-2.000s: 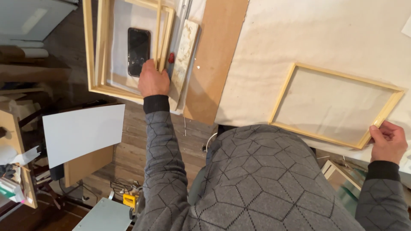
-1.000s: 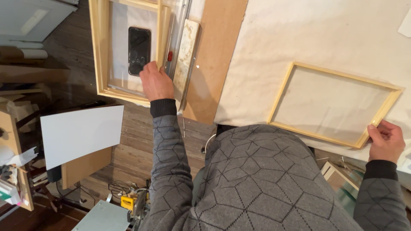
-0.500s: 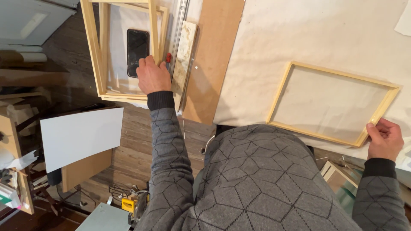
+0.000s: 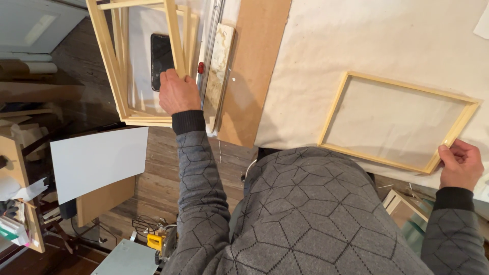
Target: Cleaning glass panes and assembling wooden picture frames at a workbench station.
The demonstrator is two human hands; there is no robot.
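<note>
My left hand (image 4: 177,92) grips the side bar of a pale wooden frame (image 4: 173,35) that is tilted up from a stack of similar frames (image 4: 114,66) at the upper left. A dark phone (image 4: 159,61) lies on white paper inside that stack, just beyond my fingers. My right hand (image 4: 460,164) holds the near right corner of another pale wooden frame (image 4: 331,114), which lies flat on the cream cloth of the table (image 4: 356,35).
A brown board (image 4: 254,66) and a pale strip (image 4: 220,56) with a red knob (image 4: 200,67) lie between the two frames. A white sheet (image 4: 97,160) rests on a board over the wooden floor at left. Shelf clutter fills the far left, a yellow tool (image 4: 155,240) sits below.
My left hand has lifted one frame off the stack and tilted it up, shifting slightly right. My right hand has stayed on the flat frame's corner.
</note>
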